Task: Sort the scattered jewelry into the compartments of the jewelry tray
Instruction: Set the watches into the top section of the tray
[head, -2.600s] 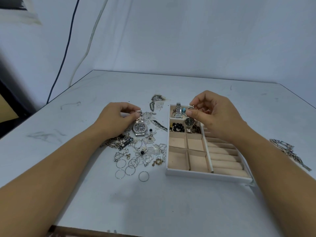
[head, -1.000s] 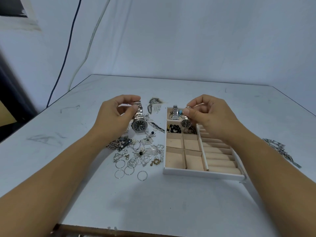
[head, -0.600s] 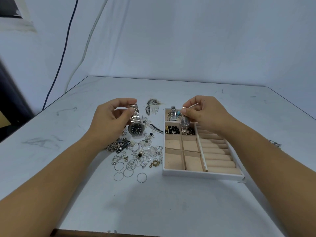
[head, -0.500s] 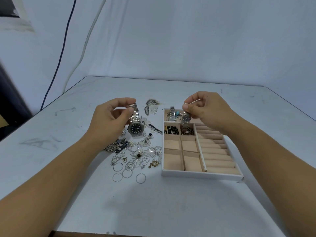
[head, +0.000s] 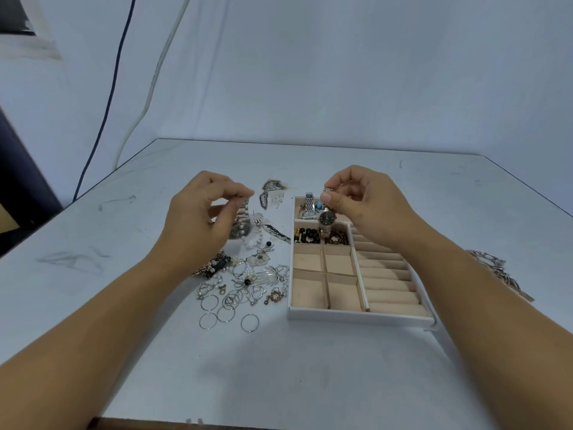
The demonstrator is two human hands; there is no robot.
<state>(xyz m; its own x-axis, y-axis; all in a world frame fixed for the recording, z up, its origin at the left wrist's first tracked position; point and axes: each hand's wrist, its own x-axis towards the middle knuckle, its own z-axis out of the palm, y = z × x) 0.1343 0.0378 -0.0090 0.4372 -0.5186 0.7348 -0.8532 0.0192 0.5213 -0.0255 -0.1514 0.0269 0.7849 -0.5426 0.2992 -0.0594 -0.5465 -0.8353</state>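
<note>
A white jewelry tray (head: 359, 316) with beige compartments lies right of centre. My right hand (head: 362, 206) pinches the strap of a small dark-faced watch (head: 327, 218), which hangs over the tray's far compartments. My left hand (head: 201, 218) holds a larger silver watch (head: 240, 229) by its strap above the scattered jewelry (head: 245, 280) left of the tray. Another silver watch (head: 308, 204) and a turquoise piece lie in the far left compartment. Black beads (head: 308, 235) fill the compartment below it.
Hoop rings (head: 228, 315) lie nearest me in the pile. A chunky silver chain (head: 496, 270) rests on the table at the right, behind my right forearm. Dark feather-like pieces (head: 271, 189) lie beyond the pile. Cables run down the wall at the left.
Both hands lifted their watches off the surface. The right hand raised the small watch out of the tray compartment so it dangles; the left hand raised the larger watch from the pile.
</note>
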